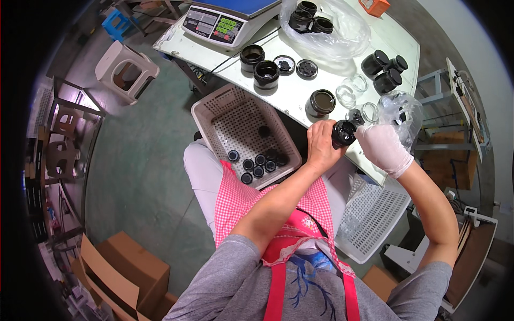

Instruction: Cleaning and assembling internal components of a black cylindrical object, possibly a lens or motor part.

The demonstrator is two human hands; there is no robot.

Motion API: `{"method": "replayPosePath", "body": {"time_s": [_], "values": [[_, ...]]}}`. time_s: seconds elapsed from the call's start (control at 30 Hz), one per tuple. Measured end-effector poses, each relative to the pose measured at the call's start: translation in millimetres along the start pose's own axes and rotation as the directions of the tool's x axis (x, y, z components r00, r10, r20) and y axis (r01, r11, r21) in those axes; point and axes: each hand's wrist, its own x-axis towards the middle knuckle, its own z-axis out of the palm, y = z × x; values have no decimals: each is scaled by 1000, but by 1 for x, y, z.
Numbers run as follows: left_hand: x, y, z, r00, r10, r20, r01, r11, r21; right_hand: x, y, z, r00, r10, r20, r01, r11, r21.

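Note:
Bare and wrapped round a dark jar (344, 135), my left hand (320, 144) holds it at the table's near edge. The jar tilts, and its top looks glossy black. My right hand (383, 148), in a white glove, is closed with its fingertips at the jar's rim; what they pinch is hidden. Just beyond stands a jar with dark contents (322, 101). Clear glass jars (369, 113) and a small clear plastic bag (400, 109) lie close to the right hand. Farther left are dark open jars (266, 76) and two round lids (307, 69).
On the white table (235, 69) stand a scale (214, 28), a large plastic bag (350, 40) with black jars, and several black lidded jars (387, 81). Below are a crate (206, 111) with small dark jars and another crate (380, 214). A stool (120, 53) and cardboard box (136, 259) stand left.

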Motion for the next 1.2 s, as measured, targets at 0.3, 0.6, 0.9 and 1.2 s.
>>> {"method": "replayPosePath", "body": {"time_s": [0.3,0.6,0.9,1.2], "values": [[1,3,-2,1000,-17,17,17,1000,7,14,10,-10,877,385,288,-476,605,639],[1,5,-1,1000,-12,16,12,1000,7,11,22,25,807,443,390,-511,195,837],[0,4,0,1000,-22,21,22,1000,22,-18,10,9,801,515,306,-430,139,892],[1,3,-2,998,-35,57,35,999,7,-37,-5,-15,928,143,-344,-58,968,245]]}}
